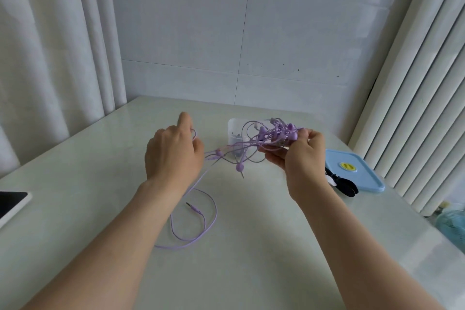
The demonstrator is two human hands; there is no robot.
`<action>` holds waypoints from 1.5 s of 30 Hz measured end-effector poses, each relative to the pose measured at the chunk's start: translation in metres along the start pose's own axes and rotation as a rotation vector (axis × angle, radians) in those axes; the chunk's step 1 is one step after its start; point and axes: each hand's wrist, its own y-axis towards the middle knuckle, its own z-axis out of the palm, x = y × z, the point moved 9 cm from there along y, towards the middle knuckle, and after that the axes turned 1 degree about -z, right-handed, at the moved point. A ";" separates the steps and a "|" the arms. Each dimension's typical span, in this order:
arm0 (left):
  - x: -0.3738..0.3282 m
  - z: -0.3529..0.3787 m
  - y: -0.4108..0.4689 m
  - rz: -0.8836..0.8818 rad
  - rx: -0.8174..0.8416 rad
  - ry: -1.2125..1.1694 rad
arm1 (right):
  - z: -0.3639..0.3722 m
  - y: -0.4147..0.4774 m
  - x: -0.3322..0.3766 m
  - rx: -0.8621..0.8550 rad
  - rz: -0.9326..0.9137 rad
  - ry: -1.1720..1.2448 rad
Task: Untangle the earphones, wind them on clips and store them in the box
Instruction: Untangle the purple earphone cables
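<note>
A tangle of purple earphones (273, 134) hangs in the air between my hands above the pale table (251, 246). My right hand (300, 156) grips the dense knot of cords and earbuds. My left hand (173, 151) pinches a loop of one cord and holds it out to the left. A long free end of cord (201, 224) trails down onto the table and ends in a jack plug (192, 207). A clear plastic box (235, 133) stands behind the tangle. Black and white winding clips (342, 184) lie beside my right wrist.
A light blue lid (357, 171) with a yellow sticker lies at the right, near the table's edge. A dark-screened tablet (12, 205) sits at the left edge. Curtains hang on both sides and a tiled wall stands behind the table.
</note>
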 end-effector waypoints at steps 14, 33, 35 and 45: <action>-0.008 0.002 0.001 0.048 0.026 0.028 | -0.020 0.003 -0.009 -0.158 0.121 0.057; -0.059 0.030 -0.027 0.261 0.555 -0.170 | 0.005 -0.006 -0.005 0.009 0.125 0.045; -0.060 0.028 -0.028 0.205 0.605 -0.232 | 0.005 -0.006 -0.005 0.013 0.124 0.049; -0.057 0.028 -0.028 0.187 0.653 -0.358 | 0.001 -0.002 -0.003 0.020 0.116 0.021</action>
